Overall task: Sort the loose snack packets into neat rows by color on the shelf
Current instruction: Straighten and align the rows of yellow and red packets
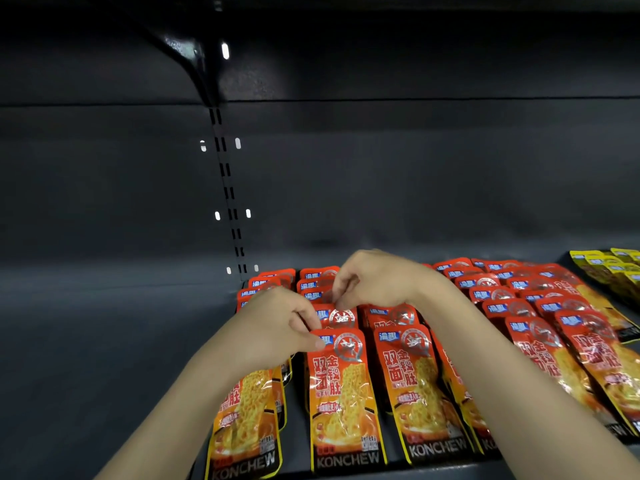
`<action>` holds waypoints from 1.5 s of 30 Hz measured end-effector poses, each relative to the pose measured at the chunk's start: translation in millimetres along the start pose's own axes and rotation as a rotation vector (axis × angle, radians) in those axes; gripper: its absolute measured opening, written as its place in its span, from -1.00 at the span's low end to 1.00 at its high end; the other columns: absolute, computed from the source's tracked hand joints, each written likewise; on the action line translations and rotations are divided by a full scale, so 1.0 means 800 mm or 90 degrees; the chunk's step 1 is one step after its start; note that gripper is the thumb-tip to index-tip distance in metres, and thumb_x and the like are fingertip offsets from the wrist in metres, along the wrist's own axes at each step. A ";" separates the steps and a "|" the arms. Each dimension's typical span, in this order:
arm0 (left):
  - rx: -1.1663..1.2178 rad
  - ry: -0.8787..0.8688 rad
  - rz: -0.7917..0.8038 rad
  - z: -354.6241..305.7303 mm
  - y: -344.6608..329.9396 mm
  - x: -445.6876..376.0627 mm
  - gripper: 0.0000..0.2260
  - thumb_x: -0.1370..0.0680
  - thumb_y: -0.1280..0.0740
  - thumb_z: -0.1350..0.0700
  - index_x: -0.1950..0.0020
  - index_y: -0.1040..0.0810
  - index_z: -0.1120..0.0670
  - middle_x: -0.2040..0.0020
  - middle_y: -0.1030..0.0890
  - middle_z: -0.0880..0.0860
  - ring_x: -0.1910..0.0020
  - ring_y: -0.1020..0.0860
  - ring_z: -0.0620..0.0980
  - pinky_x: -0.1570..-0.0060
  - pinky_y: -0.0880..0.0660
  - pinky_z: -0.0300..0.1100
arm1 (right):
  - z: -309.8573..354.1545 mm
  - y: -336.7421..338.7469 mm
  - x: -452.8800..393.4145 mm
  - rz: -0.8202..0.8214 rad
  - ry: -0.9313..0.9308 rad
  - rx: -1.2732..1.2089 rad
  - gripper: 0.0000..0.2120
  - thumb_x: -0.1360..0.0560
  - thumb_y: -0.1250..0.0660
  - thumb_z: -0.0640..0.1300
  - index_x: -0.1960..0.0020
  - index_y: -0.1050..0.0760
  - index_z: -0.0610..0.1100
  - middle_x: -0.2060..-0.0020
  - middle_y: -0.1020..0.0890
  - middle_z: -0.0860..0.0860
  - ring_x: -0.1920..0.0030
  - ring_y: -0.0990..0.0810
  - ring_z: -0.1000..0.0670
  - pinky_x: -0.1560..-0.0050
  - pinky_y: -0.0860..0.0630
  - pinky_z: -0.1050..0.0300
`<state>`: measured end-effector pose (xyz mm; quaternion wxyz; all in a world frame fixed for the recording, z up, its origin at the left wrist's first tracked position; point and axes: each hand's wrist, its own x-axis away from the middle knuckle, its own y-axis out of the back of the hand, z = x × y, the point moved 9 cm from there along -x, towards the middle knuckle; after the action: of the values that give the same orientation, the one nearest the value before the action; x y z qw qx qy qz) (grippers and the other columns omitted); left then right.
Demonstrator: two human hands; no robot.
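1. Red packets [346,393] are laid in overlapping rows on the shelf [104,341].
2. The front packet's top edge is pinched by left hand [277,327]; another's by right hand [374,282].
3. Packets are judged light, limp, slippery; the sealed edges are best gripped.

Left hand [277,323] and right hand [374,282] pinch red packets [343,386].

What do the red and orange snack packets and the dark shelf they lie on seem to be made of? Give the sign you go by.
The red and orange snack packets look like glossy plastic film: light glints off crinkled faces, with flat sealed edges. The dark grey shelf looks like matt painted metal, judging by its smooth, even surface and the slotted upright behind; this is less certain.
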<state>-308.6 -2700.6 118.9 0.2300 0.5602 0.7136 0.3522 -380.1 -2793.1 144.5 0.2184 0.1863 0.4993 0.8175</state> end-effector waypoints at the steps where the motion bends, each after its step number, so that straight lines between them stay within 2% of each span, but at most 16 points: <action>1: 0.007 -0.001 -0.005 0.000 0.001 0.000 -0.86 -0.42 -0.49 0.07 0.06 -0.63 0.02 0.20 -0.67 -0.10 0.22 -0.63 -0.21 0.14 -0.57 -0.28 | -0.001 -0.001 0.001 -0.003 -0.002 -0.003 -0.89 -0.44 -0.42 -0.14 0.05 -0.67 -0.04 0.22 -0.60 0.19 0.12 -0.56 0.19 0.07 -0.47 0.28; 4: 0.023 -0.004 -0.013 0.000 0.001 0.001 -0.86 -0.42 -0.50 0.06 0.07 -0.64 0.03 0.21 -0.68 -0.10 0.25 -0.62 -0.24 0.18 -0.57 -0.33 | -0.005 -0.002 0.002 -0.012 -0.006 -0.022 -0.91 -0.45 -0.42 -0.13 0.07 -0.67 -0.04 0.20 -0.63 0.19 0.16 -0.55 0.22 0.11 -0.45 0.32; 8: 0.022 -0.009 -0.025 0.002 0.000 0.004 -0.86 -0.43 -0.48 0.07 0.04 -0.64 0.04 0.20 -0.67 -0.09 0.21 -0.63 -0.20 0.13 -0.60 -0.26 | -0.004 -0.004 0.005 -0.012 0.003 -0.027 -0.93 -0.45 -0.43 -0.14 0.08 -0.66 -0.05 0.28 -0.58 0.25 0.18 -0.55 0.24 0.08 -0.47 0.30; 10: 0.016 -0.018 -0.032 0.001 0.001 0.007 -0.86 -0.44 -0.47 0.06 0.03 -0.62 0.02 0.20 -0.66 -0.10 0.22 -0.62 -0.21 0.15 -0.59 -0.28 | 0.000 -0.006 0.004 -0.007 0.015 -0.019 -0.92 -0.44 -0.43 -0.14 0.07 -0.67 -0.06 0.24 -0.61 0.21 0.13 -0.57 0.20 0.01 -0.50 0.24; 13: -0.001 -0.030 -0.028 0.002 0.001 0.007 -0.90 -0.45 -0.46 0.04 0.06 -0.60 -0.03 0.23 -0.64 -0.14 0.29 -0.58 -0.30 0.27 -0.50 -0.43 | 0.000 -0.007 0.005 -0.008 0.015 -0.018 -0.91 -0.44 -0.43 -0.14 0.07 -0.67 -0.05 0.17 -0.66 0.16 0.07 -0.59 0.16 -0.03 -0.52 0.18; 16: -0.016 -0.049 -0.030 -0.003 0.002 0.008 -0.94 -0.47 -0.43 0.02 0.09 -0.63 -0.04 0.24 -0.63 -0.15 0.32 -0.54 -0.38 0.38 -0.40 -0.51 | -0.001 -0.008 0.006 -0.004 0.012 -0.018 -0.93 -0.44 -0.43 -0.13 0.09 -0.66 -0.03 0.26 -0.62 0.20 0.09 -0.59 0.16 -0.02 -0.51 0.16; 19: -0.029 -0.053 -0.044 -0.005 0.015 0.004 -0.92 -0.52 -0.37 0.04 0.05 -0.66 -0.03 0.25 -0.57 -0.22 0.38 -0.49 -0.44 0.42 -0.35 -0.54 | 0.000 -0.002 0.004 -0.012 0.015 0.001 -0.92 -0.46 -0.40 -0.09 0.07 -0.66 0.00 0.26 -0.60 0.22 0.14 -0.55 0.19 0.05 -0.46 0.25; 21: -0.045 -0.045 -0.065 -0.001 0.031 -0.003 -0.91 -0.54 -0.35 0.06 0.02 -0.64 -0.04 0.20 -0.58 -0.22 0.31 -0.51 -0.39 0.32 -0.36 -0.52 | 0.000 0.008 0.002 -0.024 0.015 0.017 -0.89 -0.49 -0.38 -0.09 0.04 -0.66 0.00 0.20 -0.61 0.22 0.15 -0.53 0.23 0.12 -0.40 0.36; 23: -0.048 -0.038 -0.086 0.003 0.050 -0.015 -0.90 -0.54 -0.35 0.10 0.01 -0.65 -0.02 0.13 -0.63 -0.16 0.17 -0.56 -0.29 0.17 -0.43 -0.42 | -0.003 0.021 0.001 -0.030 0.005 0.021 -0.89 -0.50 -0.36 -0.10 0.03 -0.65 -0.01 0.25 -0.58 0.26 0.22 -0.50 0.27 0.20 -0.35 0.38; 25: -0.068 -0.030 -0.084 0.005 0.060 -0.029 -0.91 -0.53 -0.36 0.13 0.06 -0.66 -0.01 0.14 -0.64 -0.15 0.12 -0.58 -0.21 0.18 -0.45 -0.41 | -0.004 0.029 -0.002 -0.029 -0.002 0.023 -0.89 -0.50 -0.36 -0.11 0.04 -0.65 -0.01 0.29 -0.56 0.28 0.22 -0.51 0.27 0.17 -0.38 0.33; 28: -0.100 -0.029 -0.024 0.003 0.053 -0.052 -0.93 -0.50 -0.40 0.12 0.13 -0.67 -0.02 0.21 -0.63 -0.17 0.16 -0.59 -0.18 0.21 -0.48 -0.38 | -0.001 0.027 -0.004 -0.003 -0.002 0.043 -0.90 -0.49 -0.37 -0.11 0.05 -0.65 -0.01 0.25 -0.60 0.26 0.16 -0.55 0.26 0.06 -0.44 0.28; 33: -0.174 -0.009 0.083 0.006 0.020 -0.074 -0.88 -0.49 -0.41 0.08 -0.01 -0.65 0.00 0.17 -0.58 -0.18 0.07 -0.56 -0.15 0.05 -0.46 -0.27 | 0.008 0.004 -0.004 0.063 0.012 0.078 -0.88 -0.45 -0.41 -0.07 0.03 -0.66 0.01 0.10 -0.66 0.17 0.07 -0.57 0.20 -0.02 -0.48 0.25; 38: -0.194 0.025 0.133 0.008 0.013 -0.077 -0.85 -0.50 -0.41 0.06 -0.04 -0.64 0.03 0.16 -0.56 -0.15 0.07 -0.52 -0.16 0.05 -0.43 -0.28 | 0.011 -0.008 -0.003 0.112 0.017 0.092 -0.87 -0.46 -0.41 -0.07 0.00 -0.66 0.01 0.14 -0.63 0.20 0.12 -0.55 0.22 0.01 -0.48 0.26; 41: -0.205 0.026 0.149 0.006 0.010 -0.077 -0.85 -0.50 -0.40 0.04 -0.06 -0.63 0.02 0.14 -0.55 -0.15 0.03 -0.52 -0.14 0.01 -0.44 -0.26 | 0.011 -0.008 -0.002 0.121 0.019 0.089 -0.87 -0.46 -0.41 -0.08 0.00 -0.66 0.01 0.11 -0.64 0.18 0.15 -0.55 0.23 0.01 -0.48 0.27; 45: -0.191 0.017 0.132 0.001 0.011 -0.081 -0.94 -0.49 -0.41 0.03 0.07 -0.64 -0.04 0.17 -0.57 -0.18 0.07 -0.53 -0.16 0.04 -0.44 -0.26 | 0.011 -0.006 -0.004 0.121 0.022 0.082 -0.89 -0.46 -0.42 -0.08 0.02 -0.66 0.02 0.17 -0.63 0.22 0.14 -0.57 0.22 0.00 -0.50 0.26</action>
<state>-285.0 -2761.8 120.8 0.2636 0.5857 0.5944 0.4838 -372.4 -2786.3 143.4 0.1192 0.2323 0.5344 0.8039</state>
